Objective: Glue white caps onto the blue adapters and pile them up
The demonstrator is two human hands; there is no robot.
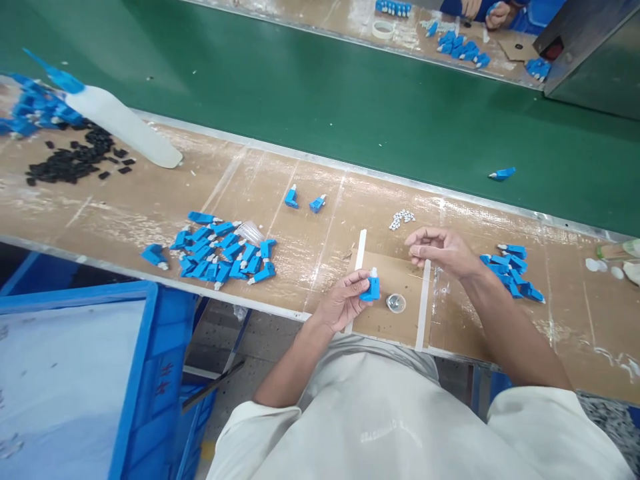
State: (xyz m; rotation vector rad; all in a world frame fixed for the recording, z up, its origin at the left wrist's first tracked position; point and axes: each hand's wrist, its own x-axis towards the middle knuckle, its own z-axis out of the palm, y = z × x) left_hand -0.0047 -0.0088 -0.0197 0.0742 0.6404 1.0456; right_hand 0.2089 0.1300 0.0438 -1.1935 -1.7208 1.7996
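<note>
My left hand (345,300) pinches a small blue plastic connector (371,287) with a white tip, held upright over the brown workbench (300,200). My right hand (440,250) hovers a little to the right and farther back, its fingers curled together in a pinch; what they hold is too small to make out. Just behind it lies a little cluster of tiny white parts (401,219). A small round metal cup (395,303) sits on the bench between the hands. One pile of blue connectors (223,253) lies to the left, another pile (510,270) to the right.
A green conveyor belt (350,100) runs behind the bench, with one stray blue connector (501,174) on it. Black small parts (75,160) and a white bottle (120,123) lie far left. A blue crate (135,373) stands below left. Another person's hands (497,13) work across the belt.
</note>
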